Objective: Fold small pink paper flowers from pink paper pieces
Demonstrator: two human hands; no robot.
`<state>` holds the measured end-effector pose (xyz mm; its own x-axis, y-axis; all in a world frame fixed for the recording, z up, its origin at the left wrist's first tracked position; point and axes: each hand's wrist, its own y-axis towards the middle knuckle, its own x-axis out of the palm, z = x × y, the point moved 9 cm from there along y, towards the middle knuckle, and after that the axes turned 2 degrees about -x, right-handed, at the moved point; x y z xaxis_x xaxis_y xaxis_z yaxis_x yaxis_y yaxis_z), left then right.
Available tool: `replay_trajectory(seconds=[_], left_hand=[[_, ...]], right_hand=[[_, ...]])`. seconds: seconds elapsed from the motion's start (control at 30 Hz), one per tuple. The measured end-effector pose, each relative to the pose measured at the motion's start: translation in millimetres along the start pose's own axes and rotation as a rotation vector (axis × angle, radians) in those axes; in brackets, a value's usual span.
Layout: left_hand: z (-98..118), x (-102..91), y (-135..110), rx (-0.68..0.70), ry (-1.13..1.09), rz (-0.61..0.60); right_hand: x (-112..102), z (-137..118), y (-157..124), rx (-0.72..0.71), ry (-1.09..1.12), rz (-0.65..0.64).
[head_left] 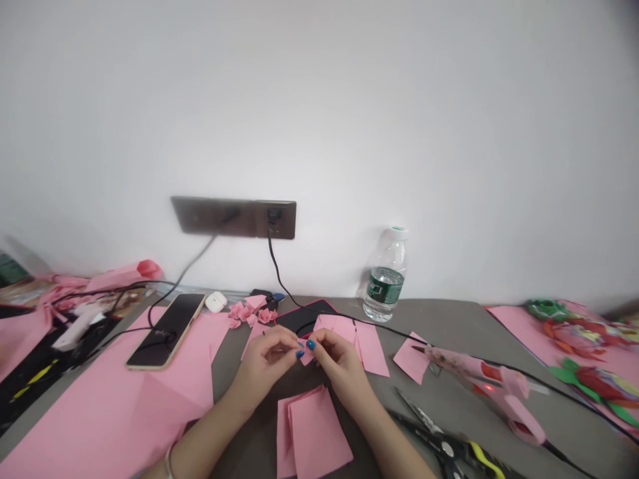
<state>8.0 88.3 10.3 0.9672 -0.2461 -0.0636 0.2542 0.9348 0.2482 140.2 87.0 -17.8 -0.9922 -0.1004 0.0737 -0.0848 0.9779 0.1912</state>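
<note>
Between my fingertips is a small piece of pink paper (307, 354), mostly hidden by the fingers. My left hand (272, 352) pinches it from the left, and my right hand (335, 354) grips it from the right with thumb and forefinger. Folded pink paper sheets (319, 432) lie on the table just below my hands. More pink paper pieces (373, 349) rest behind my right hand. To the back left of my left hand sits a cluster of small folded pink paper pieces (252, 311).
A pink glue gun (492, 382) with a glowing red light lies right, above open scissors (446, 446). A water bottle (387, 279) stands by the wall. Left are a phone (170, 329), an earbud case (215, 302) and large pink sheets (164, 406). Black cords (277, 263) cross the table.
</note>
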Motion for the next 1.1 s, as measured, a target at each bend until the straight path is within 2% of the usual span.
replay_trajectory(seconds=[0.2,0.47,0.6,0.8,0.97,1.1], left_hand=[[-19,1.8,-1,-0.198,-0.107,0.003],[-25,-7.3,-2,-0.258,-0.099,0.098],[-24,-6.0,-2,-0.285,-0.094,0.079],[-41,-2.0,-4,-0.429,-0.18,0.046],[-41,-1.7,-4,-0.447,-0.185,0.044],[-30,-0.2,-2,-0.381,-0.183,0.038]], right_hand=[[1,-5,0,-0.02,-0.002,0.001],[2,2,1,0.025,0.029,-0.006],[-1,3,1,0.024,0.015,0.014],[0,-1,0,0.003,0.034,0.023],[0,-1,0,-0.014,0.011,0.017],[0,-1,0,-0.038,-0.061,0.025]])
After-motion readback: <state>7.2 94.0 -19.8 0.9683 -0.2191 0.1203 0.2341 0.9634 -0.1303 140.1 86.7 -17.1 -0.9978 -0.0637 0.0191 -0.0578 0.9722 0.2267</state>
